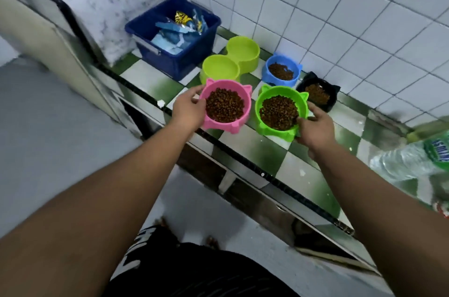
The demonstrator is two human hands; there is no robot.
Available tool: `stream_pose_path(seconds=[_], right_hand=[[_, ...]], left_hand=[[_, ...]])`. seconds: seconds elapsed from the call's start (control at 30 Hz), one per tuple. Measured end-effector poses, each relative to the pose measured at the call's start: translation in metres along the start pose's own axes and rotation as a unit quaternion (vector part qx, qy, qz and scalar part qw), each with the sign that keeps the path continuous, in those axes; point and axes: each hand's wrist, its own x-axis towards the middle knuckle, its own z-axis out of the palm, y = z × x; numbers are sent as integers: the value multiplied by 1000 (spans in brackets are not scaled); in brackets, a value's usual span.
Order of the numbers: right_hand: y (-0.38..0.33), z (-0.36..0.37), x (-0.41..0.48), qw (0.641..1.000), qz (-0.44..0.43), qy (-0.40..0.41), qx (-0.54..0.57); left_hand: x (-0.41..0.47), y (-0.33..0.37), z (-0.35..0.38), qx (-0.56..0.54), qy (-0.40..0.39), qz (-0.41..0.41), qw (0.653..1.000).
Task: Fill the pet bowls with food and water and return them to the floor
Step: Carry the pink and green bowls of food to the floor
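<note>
A pink cat-eared bowl (246,105) full of brown kibble sits at the counter's front edge, and my left hand (188,108) grips its left rim. Beside it a green cat-eared bowl (281,92), also full of kibble, is held at its right rim by my right hand (315,128). Behind them stand a blue bowl (269,64) and a black bowl (326,88), both with kibble. A lime double bowl (239,63) stands further back; whether it holds water I cannot tell.
A dark blue bin (170,58) with pouches stands at the back left on the green-and-white checkered counter (269,151). A clear plastic bottle (410,160) lies at the right. White tiled wall (340,5) backs the counter. Grey floor (48,139) lies below, left.
</note>
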Motion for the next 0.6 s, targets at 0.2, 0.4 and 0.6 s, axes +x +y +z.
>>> stream_pose_path(seconds=[0.2, 0.4, 0.6], right_hand=[[-14, 74, -21, 996, -28, -89, -3], [-30, 175, -66, 982, -66, -177, -9], [-46, 291, -124, 966, -114, -228, -53]], left_hand=[[-23, -18, -88, -2, 96, 3, 995], [-44, -53, -199, -51, 180, -40, 982], [-60, -102, -324, -90, 240, -68, 964]])
